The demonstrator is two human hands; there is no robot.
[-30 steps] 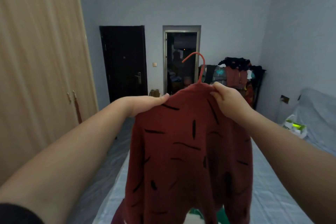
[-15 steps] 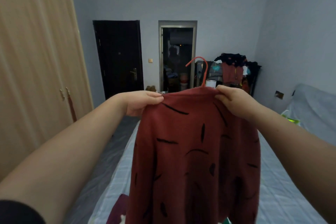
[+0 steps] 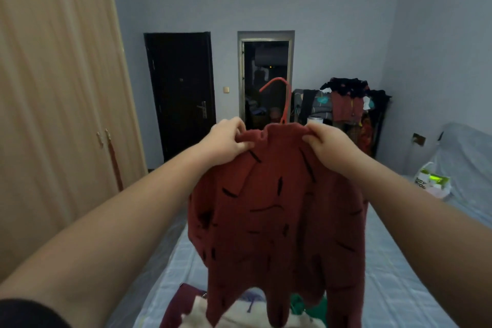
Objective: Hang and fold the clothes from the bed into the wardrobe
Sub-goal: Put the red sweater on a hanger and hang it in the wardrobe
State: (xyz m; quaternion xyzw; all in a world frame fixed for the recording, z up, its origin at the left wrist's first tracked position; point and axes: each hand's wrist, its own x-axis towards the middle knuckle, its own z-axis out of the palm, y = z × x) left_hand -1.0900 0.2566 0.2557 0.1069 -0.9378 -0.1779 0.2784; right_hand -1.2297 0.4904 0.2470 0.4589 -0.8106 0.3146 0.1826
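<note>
The left hand [image 3: 229, 141] is closed on the red sweater [image 3: 277, 216] at the left side of its collar, fingers curled into the bunched knit. The right hand [image 3: 327, 144] pinches the collar on the other side in the same way. Between the 2 hands the red hanger hook [image 3: 282, 96] rises out of the neck. The rest of the hanger is hidden inside the sweater, so I cannot tell whether both shoulders sit on it.

Neither hand holds the hook itself, so the hanger is probably carried only through the cloth. If 1 pinch loosens, the hanger could tip and slide out of the neck. The knit is gathered under the left hand, which may leave the sweater hanging crooked. The wardrobe [image 3: 53, 114] shows its doors shut, so a hand will likely have to let go to open 1, leaving the whole load on a single pinch.

Both arms reach forward almost straight, forearms converging, the backs of the hands toward the camera, the hands near each other on either side of the hook.

The sweater hangs free in the air above the near end of the bed [image 3: 399, 274], its hem just over a pile of clothes [image 3: 239, 309] at the bed's near edge. The wardrobe stands along the bed's left side. A loaded clothes rack [image 3: 351, 104] stands beyond the far end, and a plastic bag [image 3: 431, 181] lies at the right edge.
</note>
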